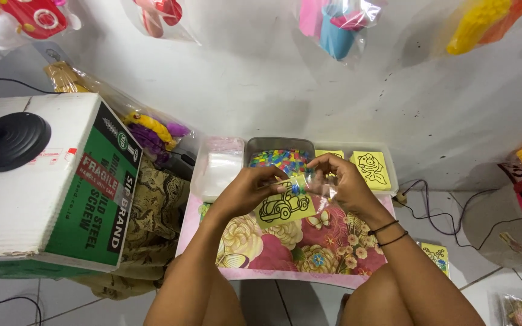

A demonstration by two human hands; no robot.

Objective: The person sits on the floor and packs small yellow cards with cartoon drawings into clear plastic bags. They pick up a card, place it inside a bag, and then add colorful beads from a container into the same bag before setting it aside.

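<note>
yellow card (285, 207) with a car outline looks light and bendy, best held by its edges, pinched between left hand (250, 190) and right hand (339, 181) with a clear sleeve (312, 184).

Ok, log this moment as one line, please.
left hand: holds yellow car card | right hand: pinches clear sleeve | behind: tray of coloured pieces | surface: floral table

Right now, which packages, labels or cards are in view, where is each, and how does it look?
Cardboard box: left, white top, green side with a red label.
Yellow card: held by both hands, black car outline.
Second yellow card: in the clear tray, black line drawing.
Clear bags: hanging on the wall, holding colourful toys.
</note>
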